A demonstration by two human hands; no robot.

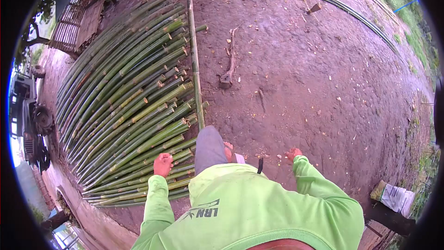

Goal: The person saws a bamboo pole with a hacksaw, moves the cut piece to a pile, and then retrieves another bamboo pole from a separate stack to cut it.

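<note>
My left hand (163, 164) hangs with curled fingers over the near ends of a large pile of green bamboo poles (138, 97), overlapping them in this view. Nothing shows in it. On the other side, my right hand (293, 153) is held out above the bare brown soil, its fingers loosely bent and apart, with nothing in them. Between the hands, my grey-trousered knee (210, 148) is raised forward, and part of a foot (228, 150) shows beside it. The cut bamboo ends point toward a long pole (194, 65) lying along the pile's right side.
A short piece of wood (227, 76) lies on the muddy ground ahead. More long poles (356, 18) lie at the far right. A slatted bamboo structure (76, 30) stands at the back left, a vehicle (30, 115) farther left. A whitish sack (393, 198) sits at the lower right.
</note>
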